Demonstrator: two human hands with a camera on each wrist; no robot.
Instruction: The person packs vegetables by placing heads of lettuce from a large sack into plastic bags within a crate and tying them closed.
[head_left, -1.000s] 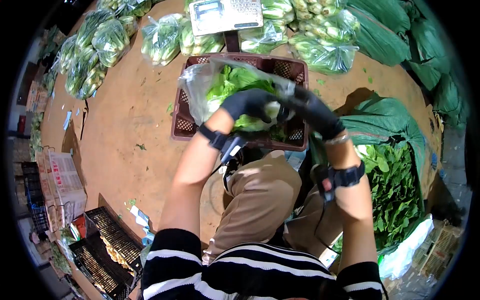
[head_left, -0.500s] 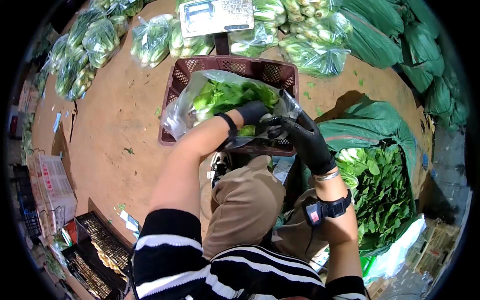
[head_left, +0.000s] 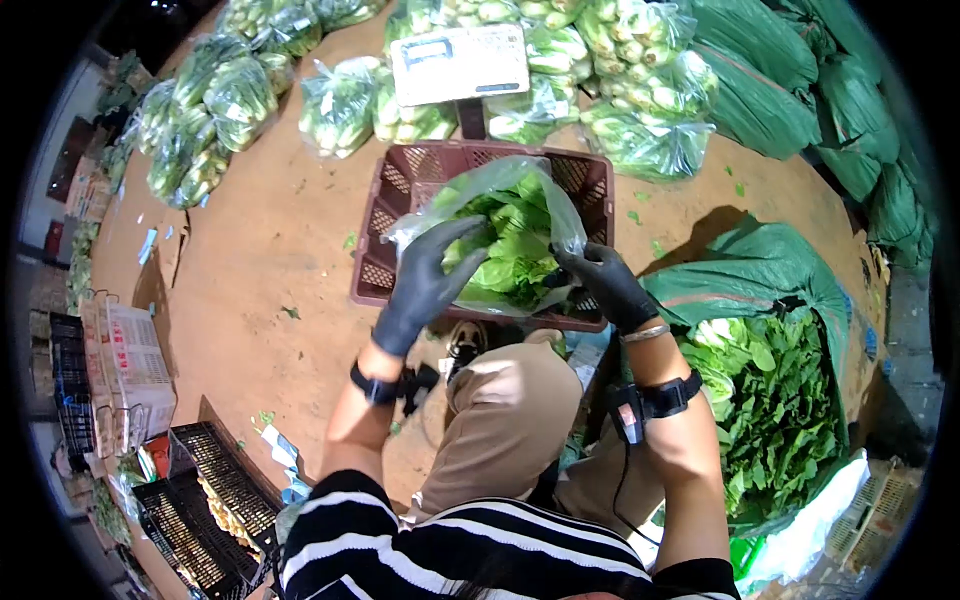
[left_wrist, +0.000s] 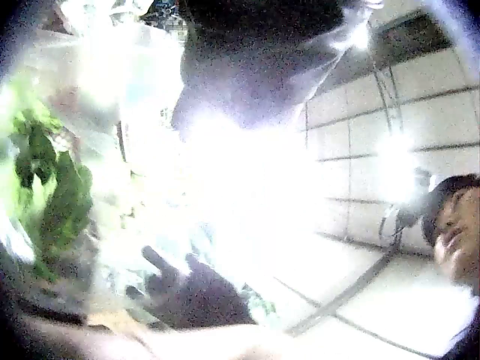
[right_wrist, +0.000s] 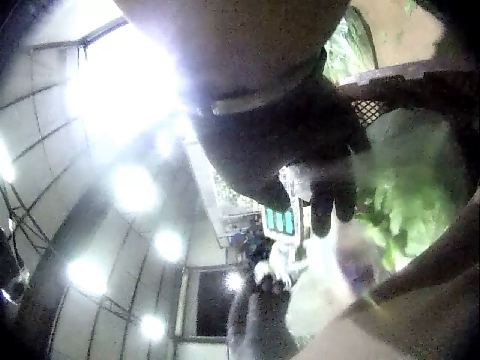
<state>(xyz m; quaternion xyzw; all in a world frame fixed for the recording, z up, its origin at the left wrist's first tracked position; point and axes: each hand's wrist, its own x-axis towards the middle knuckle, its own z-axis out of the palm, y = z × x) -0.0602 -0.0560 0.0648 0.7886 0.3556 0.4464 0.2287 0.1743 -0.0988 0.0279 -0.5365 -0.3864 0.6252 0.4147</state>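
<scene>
A clear plastic bag (head_left: pixel 567 215) full of leafy green vegetables (head_left: pixel 515 225) lies in a brown plastic crate (head_left: pixel 376 288), its mouth spread wide. My left hand (head_left: pixel 425 285), in a black glove, is at the bag's left side with fingers extended and the thumb apart, over the leaves' edge. On the opposite side my right hand (head_left: pixel 608 288), also black-gloved, pinches the bag's rim between thumb and fingers. In the right wrist view the right hand's dark fingers (right_wrist: pixel 322 206) hang over the pale plastic. Glare washes out much of the left wrist view.
Behind the crate stands a scale display (head_left: pixel 460 65) on a post. Bagged vegetables (head_left: pixel 340 105) line the back. To the right, a green sack (head_left: pixel 745 265) holds loose leafy greens (head_left: pixel 780 410). Black crates (head_left: pixel 205 510) sit at the lower left.
My left hand has come out from over the greens to the bag's left side, its fingers straightened. The right hand stays at the bag's right rim. The bag's mouth now stands more upright.
</scene>
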